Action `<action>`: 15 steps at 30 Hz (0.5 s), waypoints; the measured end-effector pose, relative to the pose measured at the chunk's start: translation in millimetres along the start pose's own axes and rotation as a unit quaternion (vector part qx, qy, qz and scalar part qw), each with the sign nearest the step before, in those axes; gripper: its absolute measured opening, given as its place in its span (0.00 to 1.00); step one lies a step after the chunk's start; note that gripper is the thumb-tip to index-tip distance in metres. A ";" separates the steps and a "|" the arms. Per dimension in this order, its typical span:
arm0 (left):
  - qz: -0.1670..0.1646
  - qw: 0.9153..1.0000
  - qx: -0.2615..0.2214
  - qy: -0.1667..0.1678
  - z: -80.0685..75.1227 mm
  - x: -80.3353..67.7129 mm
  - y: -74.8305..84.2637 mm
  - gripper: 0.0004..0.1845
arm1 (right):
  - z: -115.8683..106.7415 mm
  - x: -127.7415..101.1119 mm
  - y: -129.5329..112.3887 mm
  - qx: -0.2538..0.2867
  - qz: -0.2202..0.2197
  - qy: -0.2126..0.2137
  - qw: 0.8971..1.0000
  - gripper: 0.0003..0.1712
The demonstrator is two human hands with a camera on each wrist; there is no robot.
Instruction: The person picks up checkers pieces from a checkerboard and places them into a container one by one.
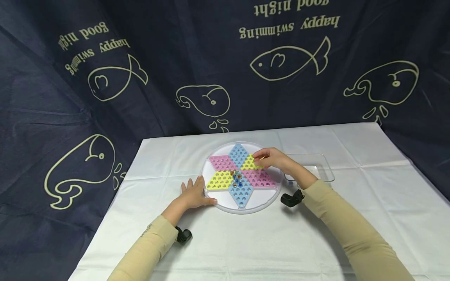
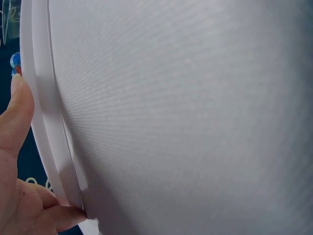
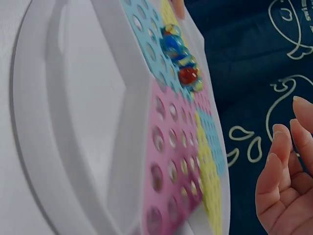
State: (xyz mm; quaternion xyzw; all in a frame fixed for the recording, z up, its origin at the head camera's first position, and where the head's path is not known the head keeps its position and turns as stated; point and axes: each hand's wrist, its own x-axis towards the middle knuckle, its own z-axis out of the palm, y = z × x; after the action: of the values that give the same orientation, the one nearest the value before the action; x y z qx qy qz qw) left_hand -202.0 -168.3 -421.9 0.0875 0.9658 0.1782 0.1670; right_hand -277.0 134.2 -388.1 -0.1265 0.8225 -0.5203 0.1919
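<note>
A round white board point(image 1: 225, 205) carries a six-pointed star of blue, pink and yellow hole fields. Several glass marbles point(image 1: 236, 178) sit in holes at its middle, also seen in the right wrist view as marbles point(image 3: 180, 54). My left hand point(image 1: 195, 193) lies flat on the cloth, fingers straight, touching the board's left rim point(image 2: 46, 137). My right hand point(image 1: 267, 158) hovers over the upper right yellow field. Its thumb and forefinger pinch a small yellowish piece, seemingly a marble. In the right wrist view the right hand point(image 3: 283, 186) has its fingers loosely curved beside the board.
A clear plastic tray point(image 1: 323, 171) lies on the white cloth just right of the board, behind my right forearm. A dark curtain with fish drawings hangs behind the table. White cloth covers the table in front of the board.
</note>
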 end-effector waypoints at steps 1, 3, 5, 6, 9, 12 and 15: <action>0.000 1.000 0.000 0.000 -0.1 0.0 0.1 0.57 | 2.4 1.7 0.2 -0.001 -0.001 -0.002 1.000 0.26; 0.000 1.000 0.000 -0.001 -0.1 0.0 0.1 0.57 | 7.1 4.1 0.1 -0.002 -0.007 -0.007 1.000 0.26; 0.001 1.000 -0.001 0.001 0.0 -0.1 -0.3 0.57 | 11.6 5.9 -0.3 0.001 -0.011 -0.012 1.000 0.25; 0.001 1.000 -0.002 0.001 0.0 -0.1 -0.3 0.57 | 13.8 6.7 -0.4 0.005 -0.011 -0.013 1.000 0.25; -0.002 1.000 -0.001 0.000 0.3 0.5 -0.9 0.57 | 19.8 8.3 -0.8 0.014 -0.019 -0.016 1.000 0.23; -0.004 1.000 0.002 -0.003 0.4 1.4 -1.4 0.57 | 25.5 10.3 -0.1 0.018 -0.025 -0.019 0.999 0.22; -0.003 1.000 0.003 -0.002 0.1 1.7 -1.8 0.57 | 30.8 11.3 0.0 0.017 -0.032 -0.026 0.999 0.22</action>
State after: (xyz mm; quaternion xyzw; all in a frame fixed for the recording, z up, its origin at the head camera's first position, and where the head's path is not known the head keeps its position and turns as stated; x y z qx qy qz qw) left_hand -203.7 -169.6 -423.2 0.0853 0.9662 0.1746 0.1697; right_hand -273.3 104.8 -402.0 -0.1626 0.8037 -0.5369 0.1986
